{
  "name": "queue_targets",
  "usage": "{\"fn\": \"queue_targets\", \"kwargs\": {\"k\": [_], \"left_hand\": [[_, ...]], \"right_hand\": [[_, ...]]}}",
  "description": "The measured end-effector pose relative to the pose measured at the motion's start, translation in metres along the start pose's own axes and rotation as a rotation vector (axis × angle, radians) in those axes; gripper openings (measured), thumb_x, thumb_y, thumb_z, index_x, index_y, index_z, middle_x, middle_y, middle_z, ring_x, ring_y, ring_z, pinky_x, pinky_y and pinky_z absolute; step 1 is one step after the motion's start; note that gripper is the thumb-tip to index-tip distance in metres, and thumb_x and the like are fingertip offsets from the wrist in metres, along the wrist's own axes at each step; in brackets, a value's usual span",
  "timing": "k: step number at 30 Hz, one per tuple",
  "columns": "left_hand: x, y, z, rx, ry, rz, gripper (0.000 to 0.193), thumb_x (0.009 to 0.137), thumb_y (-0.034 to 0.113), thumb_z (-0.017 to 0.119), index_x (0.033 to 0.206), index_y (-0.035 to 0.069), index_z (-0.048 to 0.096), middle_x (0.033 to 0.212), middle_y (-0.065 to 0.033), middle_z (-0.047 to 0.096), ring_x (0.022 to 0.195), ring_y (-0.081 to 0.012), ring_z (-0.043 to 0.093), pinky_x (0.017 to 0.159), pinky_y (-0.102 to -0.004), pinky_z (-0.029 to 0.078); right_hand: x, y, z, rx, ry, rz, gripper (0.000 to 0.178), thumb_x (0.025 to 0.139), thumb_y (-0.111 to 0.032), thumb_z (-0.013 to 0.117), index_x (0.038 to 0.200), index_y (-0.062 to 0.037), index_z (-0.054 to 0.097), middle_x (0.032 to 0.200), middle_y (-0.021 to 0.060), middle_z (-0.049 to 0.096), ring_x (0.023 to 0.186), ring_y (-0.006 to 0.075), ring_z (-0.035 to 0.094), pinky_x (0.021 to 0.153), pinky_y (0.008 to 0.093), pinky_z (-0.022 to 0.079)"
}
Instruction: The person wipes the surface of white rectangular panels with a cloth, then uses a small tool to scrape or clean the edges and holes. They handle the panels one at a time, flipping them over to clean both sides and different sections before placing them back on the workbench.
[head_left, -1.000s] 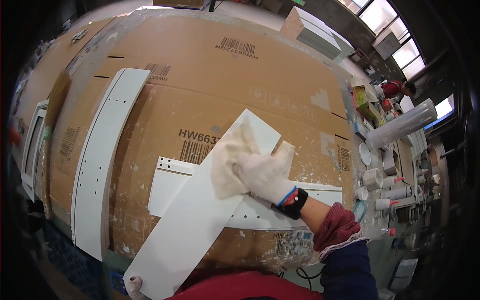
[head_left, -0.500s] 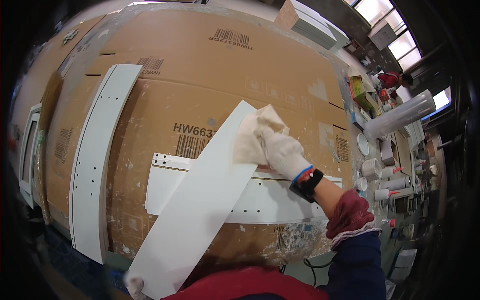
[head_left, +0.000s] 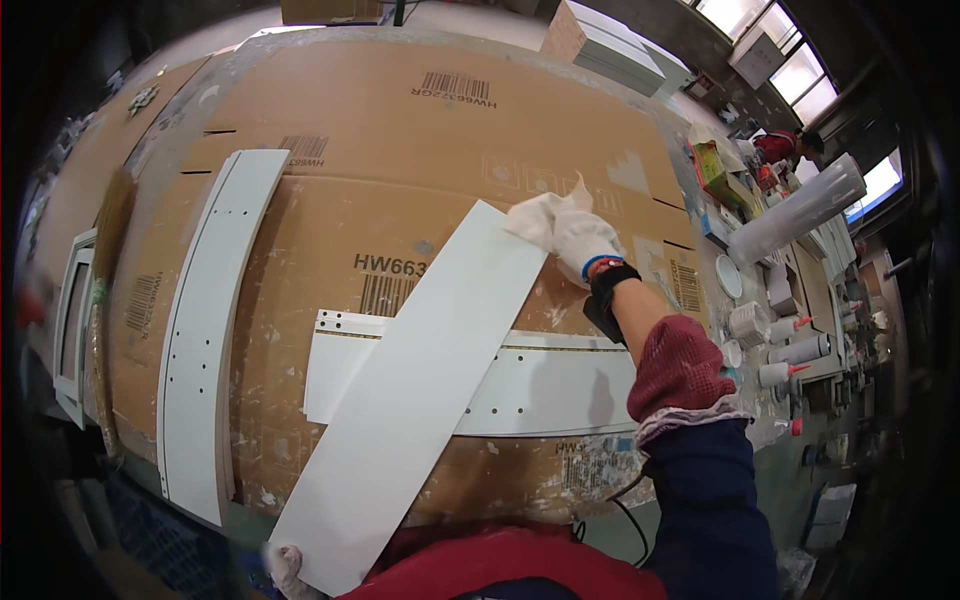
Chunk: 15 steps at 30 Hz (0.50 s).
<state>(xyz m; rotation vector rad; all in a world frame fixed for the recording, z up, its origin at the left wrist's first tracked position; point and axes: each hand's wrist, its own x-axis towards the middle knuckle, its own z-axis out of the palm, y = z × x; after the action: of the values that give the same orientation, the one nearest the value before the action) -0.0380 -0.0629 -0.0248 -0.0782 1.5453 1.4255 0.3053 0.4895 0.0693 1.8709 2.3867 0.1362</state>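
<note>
Laid diagonally across drilled white flat panel, apparently for support: plain white rectangular board. Far end: cream fabric cloth, gripped in white-gloved right hand. Near corner: white-gloved left hand, probably steadying; closure unclear.

White board, cream cloth, brown cardboard, black barcodes

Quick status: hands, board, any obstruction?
Right hand gripping pale cloth at far end of white board. Left hand at near corner. Board slants over drilled panel; no obstruction seen on top.
</note>
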Motion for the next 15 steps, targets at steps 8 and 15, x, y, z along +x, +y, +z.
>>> {"fn": "queue_targets", "kwargs": {"k": [8, 15], "left_hand": [[-0.001, 0.007, -0.012, -0.157, -0.187, -0.149, 0.053, 0.090, 0.029, 0.059, 0.133, 0.002, 0.045, 0.133, -0.0183, 0.051, 0.122, -0.0323, 0.051, 0.103, -0.0487, 0.040], [-0.001, -0.002, -0.032, -0.122, -0.142, -0.207, 0.056, 0.091, 0.034, 0.058, 0.137, 0.005, 0.042, 0.136, -0.0178, 0.049, 0.120, -0.0331, 0.051, 0.102, -0.0508, 0.041]], "right_hand": [[-0.048, -0.041, -0.058, 0.093, 0.150, -0.491, 0.020, 0.088, -0.021, 0.052, 0.104, -0.0110, 0.058, 0.084, 0.0160, 0.066, 0.076, 0.0336, 0.065, 0.073, 0.0452, 0.051], [-0.087, -0.068, -0.023, 0.005, 0.012, -0.701, 0.019, 0.088, -0.027, 0.055, 0.097, -0.0110, 0.056, 0.095, 0.0100, 0.060, 0.067, 0.0293, 0.064, 0.061, 0.0454, 0.051]]}}
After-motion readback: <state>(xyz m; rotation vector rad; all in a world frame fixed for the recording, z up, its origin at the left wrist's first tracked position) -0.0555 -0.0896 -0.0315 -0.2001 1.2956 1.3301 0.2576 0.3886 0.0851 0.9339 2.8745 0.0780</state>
